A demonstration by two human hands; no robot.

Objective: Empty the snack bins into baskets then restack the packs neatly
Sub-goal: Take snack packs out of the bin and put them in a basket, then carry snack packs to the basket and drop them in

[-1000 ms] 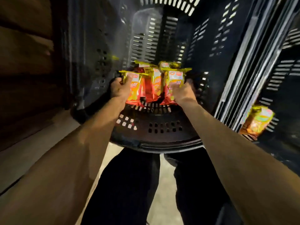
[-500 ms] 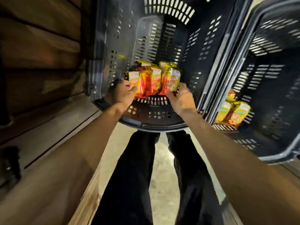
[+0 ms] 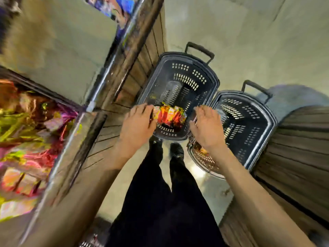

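Two dark plastic baskets stand on the floor ahead of my feet. In the left basket (image 3: pixel 210 82) lies a bunch of red and yellow snack packs (image 3: pixel 169 115) near its front wall. My left hand (image 3: pixel 138 122) hovers above the basket's front left rim, fingers straight, beside the packs and holding nothing. My right hand (image 3: pixel 206 127) hangs over the gap between the two baskets, fingers relaxed, empty. The right basket (image 3: pixel 267 122) holds an orange pack (image 3: pixel 203 150), mostly hidden by my right wrist.
A shelf unit with a metal rail (image 3: pixel 106 75) and wooden side panels runs along the left; its bin (image 3: pixel 26 131) is full of blurred bright snack packs. A ribbed wooden counter (image 3: pixel 299 148) stands at the right. Pale floor (image 3: pixel 249 41) lies beyond the baskets.
Both hands have let go of the snack packs, which now lie in the left basket. My head has risen well above the baskets, so the shelf and floor come into view.
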